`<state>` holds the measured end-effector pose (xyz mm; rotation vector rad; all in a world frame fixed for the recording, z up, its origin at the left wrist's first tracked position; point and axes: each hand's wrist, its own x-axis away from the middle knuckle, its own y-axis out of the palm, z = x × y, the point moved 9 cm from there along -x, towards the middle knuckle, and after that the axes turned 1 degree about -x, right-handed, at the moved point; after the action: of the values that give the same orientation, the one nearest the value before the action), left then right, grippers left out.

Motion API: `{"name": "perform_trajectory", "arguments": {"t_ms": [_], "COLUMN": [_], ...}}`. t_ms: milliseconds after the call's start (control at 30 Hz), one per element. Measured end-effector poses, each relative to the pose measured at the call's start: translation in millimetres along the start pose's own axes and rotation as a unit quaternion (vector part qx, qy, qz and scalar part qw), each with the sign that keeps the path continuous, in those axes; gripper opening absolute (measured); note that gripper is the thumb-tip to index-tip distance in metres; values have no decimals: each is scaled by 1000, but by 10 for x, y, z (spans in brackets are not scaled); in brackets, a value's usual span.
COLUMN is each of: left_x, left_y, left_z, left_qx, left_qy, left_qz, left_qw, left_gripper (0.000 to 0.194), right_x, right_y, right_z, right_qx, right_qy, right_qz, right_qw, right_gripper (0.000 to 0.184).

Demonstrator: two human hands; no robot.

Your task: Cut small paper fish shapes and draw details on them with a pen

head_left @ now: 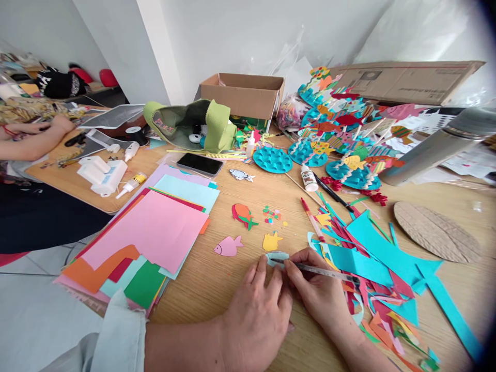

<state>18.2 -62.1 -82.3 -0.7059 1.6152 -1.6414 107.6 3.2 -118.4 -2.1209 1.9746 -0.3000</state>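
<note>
A pale blue paper cutout (276, 258) lies on the table in front of me, partly covered by my fingers. My left hand (256, 310) rests flat with fingers stretched out, fingertips pressing the cutout's near edge. A clear-barrelled pen (325, 270) is pinched in my right hand (315, 289), its tip at the cutout. Just beyond are a yellow paper piece (272, 241), a pink paper fish (228, 246) with a drawn eye, and overlapping red, orange and green fish shapes (243, 214). Small coloured paper dots (272, 214) sit beside them.
Stacked coloured paper (147, 227) lies left, teal and red scraps (372, 258) right. Behind are a phone (200, 164), a green bag (217, 129), a glue bottle (309, 178), blue decorated discs (272, 159) and a steel flask (434, 147). Another person's arm (34, 137) is at far left.
</note>
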Motion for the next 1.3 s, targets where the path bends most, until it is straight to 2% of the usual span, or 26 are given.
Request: {"name": "perform_trajectory", "arguments": {"t_ms": [1300], "left_x": [14], "left_y": [20], "left_z": [3], "left_qx": [-4], "left_qy": [-2], "left_qz": [1], "left_qw": [1000], "left_gripper": [56], "right_x": [-2], "right_y": [9], "right_z": [-19], "right_qx": [2], "right_qy": [-13], "right_qz": [-2], "right_qw": [1000], "right_gripper": [19]}}
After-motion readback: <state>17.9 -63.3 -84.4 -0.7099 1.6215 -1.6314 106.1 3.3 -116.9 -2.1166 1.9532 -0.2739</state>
